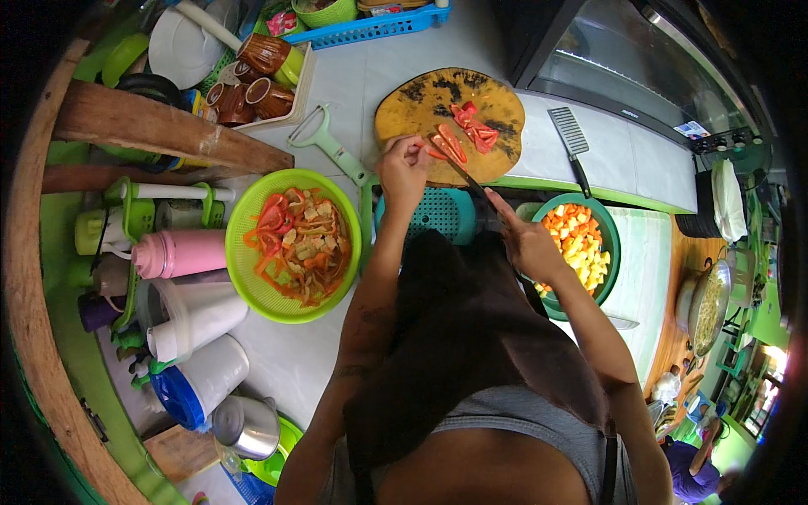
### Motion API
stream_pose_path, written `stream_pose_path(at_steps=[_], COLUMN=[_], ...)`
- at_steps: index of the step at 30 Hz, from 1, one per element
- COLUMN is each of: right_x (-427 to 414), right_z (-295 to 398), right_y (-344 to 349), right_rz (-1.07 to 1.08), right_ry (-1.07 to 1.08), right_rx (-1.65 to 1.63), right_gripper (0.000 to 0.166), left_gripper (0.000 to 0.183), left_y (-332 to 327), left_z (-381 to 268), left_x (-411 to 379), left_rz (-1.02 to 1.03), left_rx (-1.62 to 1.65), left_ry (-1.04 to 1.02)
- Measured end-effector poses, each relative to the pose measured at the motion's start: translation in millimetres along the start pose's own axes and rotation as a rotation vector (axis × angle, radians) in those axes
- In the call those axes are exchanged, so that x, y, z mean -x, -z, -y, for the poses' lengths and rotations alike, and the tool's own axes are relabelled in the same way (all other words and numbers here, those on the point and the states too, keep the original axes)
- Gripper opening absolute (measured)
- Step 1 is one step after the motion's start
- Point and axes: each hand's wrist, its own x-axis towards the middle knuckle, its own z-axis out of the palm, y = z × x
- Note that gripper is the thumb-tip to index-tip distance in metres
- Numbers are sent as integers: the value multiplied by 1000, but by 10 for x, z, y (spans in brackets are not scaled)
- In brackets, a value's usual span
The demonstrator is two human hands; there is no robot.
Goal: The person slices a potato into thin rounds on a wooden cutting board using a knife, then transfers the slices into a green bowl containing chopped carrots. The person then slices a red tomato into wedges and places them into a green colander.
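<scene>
On a round wooden chopping board lie red pepper strips and a small heap of cut red pepper pieces. At the board's near left edge, my left hand pinches a thin piece of red pepper in its fingertips. A knife is in my right hand, its index finger along the back of the blade and its tip by the pepper strips. To the left, a lime-green basket holds peelings and pepper scraps. A green bowl of diced orange and yellow pieces stands beside my right forearm.
A green peeler lies left of the board, a crinkle cutter right of it. Mugs fill a tray at upper left. An oven stands at upper right. Far right are a pan and another person.
</scene>
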Motion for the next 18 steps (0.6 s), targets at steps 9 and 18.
stream_pose_path(at_steps=[9,18], right_x=[-137,51], right_z=[89,-169], right_y=[288,282], right_rz=[-120,-336], right_ry=[64,27], right_rx=[-89,-196], right_gripper=[64,65], left_gripper=[23,39], left_y=[-6,81], left_z=[-202,-181], left_x=[25,-465], left_rz=[239,746], left_rx=[-216,-407], left_ry=[92,-585])
